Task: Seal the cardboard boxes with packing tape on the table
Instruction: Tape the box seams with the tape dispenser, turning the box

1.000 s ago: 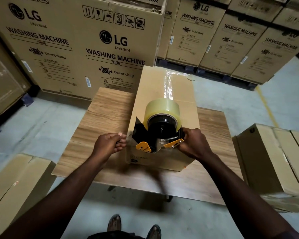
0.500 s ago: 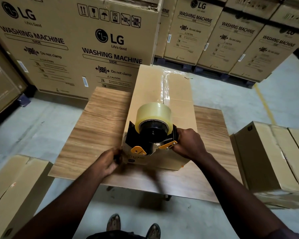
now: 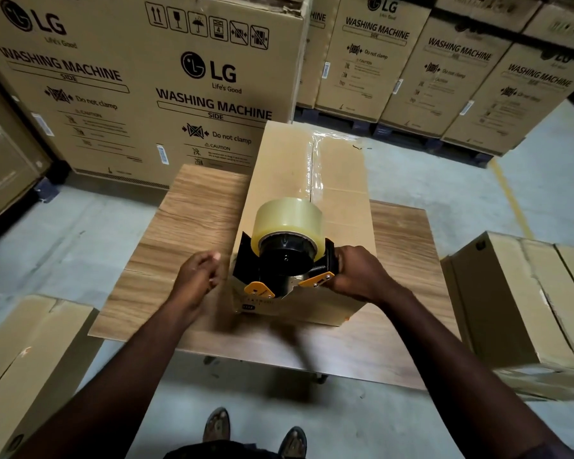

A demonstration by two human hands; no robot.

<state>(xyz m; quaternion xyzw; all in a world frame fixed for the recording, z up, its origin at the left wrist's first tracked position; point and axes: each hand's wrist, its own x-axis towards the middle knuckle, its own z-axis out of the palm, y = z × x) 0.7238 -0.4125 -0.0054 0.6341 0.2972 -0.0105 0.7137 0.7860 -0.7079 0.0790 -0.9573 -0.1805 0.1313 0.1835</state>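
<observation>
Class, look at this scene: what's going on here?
A person is taping a box shut on a table. The right hand grips the tape dispenser at the box's near end, and clear tape runs along the top seam beyond it. The left hand is beside the box's near left corner, blurred; whether it holds anything is unclear.
</observation>
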